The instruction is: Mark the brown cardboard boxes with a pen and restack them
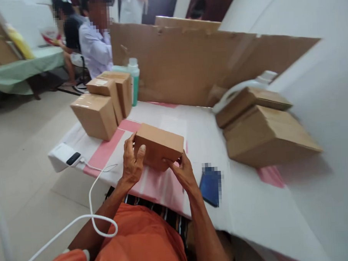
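A small brown cardboard box (160, 140) is between my two hands at the front of the table. My left hand (132, 159) grips its left end, thumb on the near face and fingers round the side. At the lower right corner, my right hand (181, 168) holds it with the thumb on the near face; its other fingers are partly hidden behind the box. The box's top looks flat and closed. A dark blue phone-like object (211, 186), partly blurred out, lies on the table right of my right hand.
Brown boxes (96, 114) stand at the table's left, by a bottle of green liquid (134, 82). More boxes (263, 134) and a white jug (241, 85) are at right. A cardboard panel (182, 64) borders the back. A white power bank (65, 154) trails a cable (92, 199). People sit beyond.
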Demonstrator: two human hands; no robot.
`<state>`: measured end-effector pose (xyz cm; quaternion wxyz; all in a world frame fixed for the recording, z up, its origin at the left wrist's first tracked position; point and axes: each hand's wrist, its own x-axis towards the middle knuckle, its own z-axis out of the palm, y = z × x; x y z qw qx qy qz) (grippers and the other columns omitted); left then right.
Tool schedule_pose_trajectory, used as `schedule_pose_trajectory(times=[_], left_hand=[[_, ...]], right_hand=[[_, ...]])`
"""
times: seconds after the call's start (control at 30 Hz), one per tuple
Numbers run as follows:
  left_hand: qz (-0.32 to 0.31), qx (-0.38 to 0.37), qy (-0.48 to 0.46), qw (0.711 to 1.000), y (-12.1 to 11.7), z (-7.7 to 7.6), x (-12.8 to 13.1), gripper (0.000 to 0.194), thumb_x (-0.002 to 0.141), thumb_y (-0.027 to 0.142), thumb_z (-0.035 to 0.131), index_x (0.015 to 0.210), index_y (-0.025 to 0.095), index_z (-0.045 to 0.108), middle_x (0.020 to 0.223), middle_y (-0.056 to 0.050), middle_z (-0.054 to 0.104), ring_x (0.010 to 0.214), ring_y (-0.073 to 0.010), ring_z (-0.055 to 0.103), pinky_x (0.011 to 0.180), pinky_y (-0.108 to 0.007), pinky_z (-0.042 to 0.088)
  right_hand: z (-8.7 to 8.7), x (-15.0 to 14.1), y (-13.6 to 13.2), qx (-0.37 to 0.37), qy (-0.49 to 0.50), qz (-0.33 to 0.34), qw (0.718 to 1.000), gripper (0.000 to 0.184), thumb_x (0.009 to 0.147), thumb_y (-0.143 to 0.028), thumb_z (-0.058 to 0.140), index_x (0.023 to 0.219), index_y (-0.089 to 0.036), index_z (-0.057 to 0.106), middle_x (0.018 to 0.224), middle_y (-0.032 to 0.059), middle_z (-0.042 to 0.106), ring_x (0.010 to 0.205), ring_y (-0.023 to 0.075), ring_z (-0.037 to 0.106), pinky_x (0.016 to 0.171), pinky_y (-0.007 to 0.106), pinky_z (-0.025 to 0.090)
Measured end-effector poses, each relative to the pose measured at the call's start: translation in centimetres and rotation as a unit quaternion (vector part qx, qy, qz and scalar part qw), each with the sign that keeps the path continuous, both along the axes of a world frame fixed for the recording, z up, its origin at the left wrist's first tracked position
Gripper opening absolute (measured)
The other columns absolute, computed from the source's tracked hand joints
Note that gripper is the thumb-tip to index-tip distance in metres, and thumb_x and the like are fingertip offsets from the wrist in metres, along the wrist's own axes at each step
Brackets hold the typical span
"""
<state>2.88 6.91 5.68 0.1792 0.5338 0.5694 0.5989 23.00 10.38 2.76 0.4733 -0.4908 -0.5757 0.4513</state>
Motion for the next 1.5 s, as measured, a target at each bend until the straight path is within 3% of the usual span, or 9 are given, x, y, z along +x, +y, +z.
schedule_pose_trajectory(times=[0.2, 0.37, 0.57, 0.73, 0.9, 1.07, 1.2, 1.33, 1.5], left_hand=[[-0.038, -0.063, -0.010, 0.997, 0.2, -5.2, 1.0, 0.068, 0.109, 0.069, 0.037, 0.153, 0.020, 0.055, 0.151, -0.019, 0.061, 0.141, -0.0306, 0.059, 0.121, -0.052, 0.046], [-0.050, -0.129, 0.017, 0.990, -1.1, -7.3, -0.3, 0.071, 0.106, 0.074, 0.037, 0.147, 0.022, 0.063, 0.141, -0.017, 0.068, 0.138, -0.0323, 0.062, 0.122, -0.054, 0.046], [-0.056, -0.061, 0.118, 0.990, -3.5, -5.2, -0.8, 0.073, 0.109, 0.069, 0.036, 0.156, 0.018, 0.058, 0.137, -0.018, 0.066, 0.127, -0.0294, 0.062, 0.113, -0.050, 0.052], [-0.045, -0.045, 0.137, 0.989, -3.8, -3.9, -0.9, 0.072, 0.108, 0.070, 0.038, 0.153, 0.019, 0.062, 0.129, -0.016, 0.062, 0.126, -0.0298, 0.059, 0.114, -0.051, 0.050], [-0.057, -0.012, 0.142, 0.988, -3.7, -1.7, -1.5, 0.073, 0.106, 0.071, 0.043, 0.160, 0.022, 0.055, 0.142, -0.017, 0.057, 0.140, -0.0328, 0.053, 0.123, -0.054, 0.044], [-0.080, 0.051, 0.139, 0.986, -2.4, 0.4, -1.7, 0.074, 0.104, 0.069, 0.050, 0.162, 0.023, 0.051, 0.160, -0.018, 0.053, 0.153, -0.0349, 0.046, 0.130, -0.056, 0.036], [-0.118, -0.041, 0.069, 0.990, -0.8, -1.0, -1.7, 0.073, 0.098, 0.057, 0.064, 0.158, 0.018, 0.053, 0.159, -0.019, 0.058, 0.152, -0.0349, 0.052, 0.130, -0.055, 0.038], [-0.154, -0.101, 0.018, 0.983, -0.5, -2.4, -2.1, 0.076, 0.092, 0.048, 0.069, 0.160, 0.019, 0.050, 0.161, -0.017, 0.057, 0.152, -0.0343, 0.053, 0.129, -0.055, 0.040], [-0.166, -0.135, -0.038, 0.976, -1.9, -1.8, -2.3, 0.073, 0.091, 0.052, 0.068, 0.156, 0.022, 0.054, 0.155, -0.019, 0.056, 0.135, -0.0331, 0.065, 0.111, -0.052, 0.056]], right_hand=[[-3.6, 1.8, -2.0, -0.010, 0.059, -0.047, 0.997, 0.084, 0.078, -0.053, 0.089, 0.151, -0.027, 0.058, 0.152, 0.0156, 0.065, 0.132, 0.0341, 0.068, 0.113, 0.057, 0.057], [-5.9, 0.2, -3.7, -0.020, 0.063, -0.097, 0.993, 0.063, 0.088, -0.053, 0.079, 0.140, -0.022, 0.065, 0.146, 0.0172, 0.069, 0.131, 0.0330, 0.070, 0.115, 0.056, 0.055], [-3.0, 1.5, -4.0, -0.021, -0.023, -0.114, 0.993, 0.056, 0.098, -0.066, 0.060, 0.125, -0.019, 0.075, 0.122, 0.0138, 0.080, 0.109, 0.0309, 0.075, 0.093, 0.046, 0.061], [-1.3, 1.5, -4.3, 0.001, -0.045, -0.102, 0.994, 0.060, 0.102, -0.067, 0.053, 0.135, -0.021, 0.072, 0.129, 0.0110, 0.078, 0.108, 0.0284, 0.073, 0.091, 0.043, 0.061], [1.1, 1.4, -5.0, 0.019, -0.009, -0.106, 0.994, 0.061, 0.101, -0.067, 0.053, 0.138, -0.022, 0.072, 0.131, 0.0123, 0.075, 0.105, 0.0286, 0.071, 0.078, 0.040, 0.062], [4.2, 2.3, -4.9, 0.076, -0.033, -0.112, 0.990, 0.061, 0.102, -0.064, 0.055, 0.149, -0.026, 0.066, 0.124, 0.0103, 0.072, 0.107, 0.0278, 0.069, 0.090, 0.044, 0.060], [3.2, 1.9, -3.7, 0.075, -0.038, -0.105, 0.991, 0.063, 0.094, -0.060, 0.068, 0.146, -0.025, 0.067, 0.123, 0.0106, 0.067, 0.111, 0.0280, 0.066, 0.090, 0.043, 0.060], [1.0, 0.9, -2.8, 0.060, -0.016, -0.095, 0.994, 0.070, 0.092, -0.057, 0.071, 0.154, -0.027, 0.057, 0.143, 0.0137, 0.060, 0.127, 0.0290, 0.063, 0.099, 0.044, 0.060], [-0.6, 0.3, -3.8, -0.013, 0.036, -0.060, 0.997, 0.073, 0.097, -0.061, 0.066, 0.159, -0.026, 0.052, 0.157, 0.0150, 0.059, 0.137, 0.0310, 0.063, 0.110, 0.047, 0.057]])
